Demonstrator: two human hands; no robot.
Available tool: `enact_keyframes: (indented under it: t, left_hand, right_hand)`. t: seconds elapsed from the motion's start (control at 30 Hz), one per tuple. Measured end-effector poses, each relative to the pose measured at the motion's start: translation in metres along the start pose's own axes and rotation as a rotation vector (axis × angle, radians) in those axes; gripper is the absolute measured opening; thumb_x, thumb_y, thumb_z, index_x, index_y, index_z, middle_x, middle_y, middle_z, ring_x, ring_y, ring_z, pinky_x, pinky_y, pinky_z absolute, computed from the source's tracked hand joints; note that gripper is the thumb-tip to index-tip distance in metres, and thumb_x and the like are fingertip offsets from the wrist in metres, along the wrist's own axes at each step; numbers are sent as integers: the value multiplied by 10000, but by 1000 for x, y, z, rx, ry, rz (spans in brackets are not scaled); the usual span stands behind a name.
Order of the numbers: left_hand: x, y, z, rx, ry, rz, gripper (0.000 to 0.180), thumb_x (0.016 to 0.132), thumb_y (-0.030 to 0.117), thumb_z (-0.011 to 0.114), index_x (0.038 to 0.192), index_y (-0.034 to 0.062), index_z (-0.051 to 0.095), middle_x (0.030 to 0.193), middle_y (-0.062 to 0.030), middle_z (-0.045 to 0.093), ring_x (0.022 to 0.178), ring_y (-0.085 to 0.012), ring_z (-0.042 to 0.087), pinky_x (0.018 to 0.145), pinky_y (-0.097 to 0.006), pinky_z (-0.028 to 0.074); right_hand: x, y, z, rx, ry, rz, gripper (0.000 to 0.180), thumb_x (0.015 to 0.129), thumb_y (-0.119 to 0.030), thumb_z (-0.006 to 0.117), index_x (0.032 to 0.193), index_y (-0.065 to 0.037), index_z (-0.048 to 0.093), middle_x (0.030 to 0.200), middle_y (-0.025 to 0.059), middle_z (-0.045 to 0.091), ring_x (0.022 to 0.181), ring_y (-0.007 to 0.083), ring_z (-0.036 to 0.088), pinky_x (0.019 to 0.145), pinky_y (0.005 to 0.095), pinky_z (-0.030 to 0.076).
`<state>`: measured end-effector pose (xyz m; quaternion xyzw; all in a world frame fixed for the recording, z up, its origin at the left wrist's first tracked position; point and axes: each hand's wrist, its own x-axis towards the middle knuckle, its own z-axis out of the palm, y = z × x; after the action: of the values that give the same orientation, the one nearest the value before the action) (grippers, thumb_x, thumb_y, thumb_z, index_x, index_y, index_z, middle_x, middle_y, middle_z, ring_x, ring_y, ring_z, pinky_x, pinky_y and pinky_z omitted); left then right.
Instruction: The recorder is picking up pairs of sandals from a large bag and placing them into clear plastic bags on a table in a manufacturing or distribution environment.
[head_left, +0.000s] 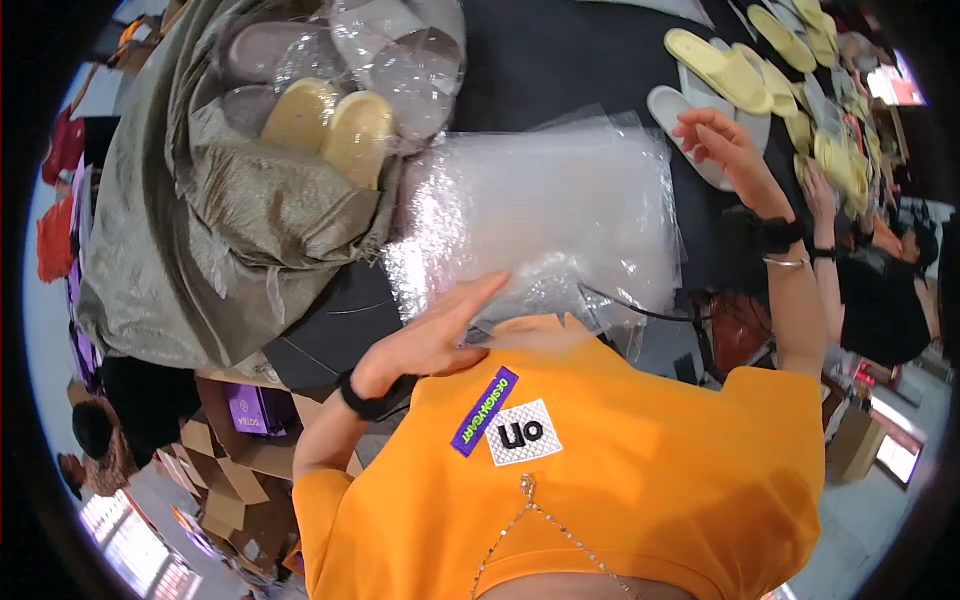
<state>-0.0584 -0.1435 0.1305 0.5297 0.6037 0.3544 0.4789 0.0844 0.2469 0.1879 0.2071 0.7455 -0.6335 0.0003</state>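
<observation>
Right hand (730, 152) hung over the dark counter (560, 60), its fingers loosely bent, and I saw nothing held in them. From my distance, I found the nearest pale grey slipper (665, 108) just left of this hand and partly hidden behind it; its long axis ran from far left toward near right. Left hand (430, 325) was well apart from the slipper, so the right one was nearer. The left fingers were stretched out, their tips over the clear bags (560, 200); whether they touched, I could not tell.
</observation>
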Motion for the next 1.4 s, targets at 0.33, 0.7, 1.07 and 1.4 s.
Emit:
enact_keyframes:
  t: [0.33,0.7,1.07,1.4]
  left_hand:
    - [42,-81,18,-519,208,-169,186,772,24,559,954,6,592,933,-96,603,890,-188,562,797,-289,435]
    - [69,-133,7,-241,917,-393,363,718,22,530,1077,-13,496,657,-97,596,544,-156,568,488,-276,439]
    - [83,-120,19,143,984,-507,443,708,82,528,1125,11,396,709,-180,611,684,-376,599,621,-433,449]
    - [68,-120,48,770,995,-388,472,668,90,614,1125,90,497,1329,-214,280,1217,-392,246,931,-559,200]
  right_hand:
    - [-43,0,-28,286,-110,-122,440,882,-342,486,1213,-53,463,1083,71,555,914,126,538,763,241,430]
    - [-101,-72,-40,202,-213,-4,600,848,-428,487,1280,-36,344,1165,137,478,1043,198,494,872,293,400]
    - [-183,98,109,-445,-927,171,504,891,-210,446,1332,-28,282,993,193,540,809,239,569,728,292,450]
    - [-99,124,124,488,266,21,918,803,-57,565,1390,-205,-124,1403,185,196,1121,236,442,898,336,387]
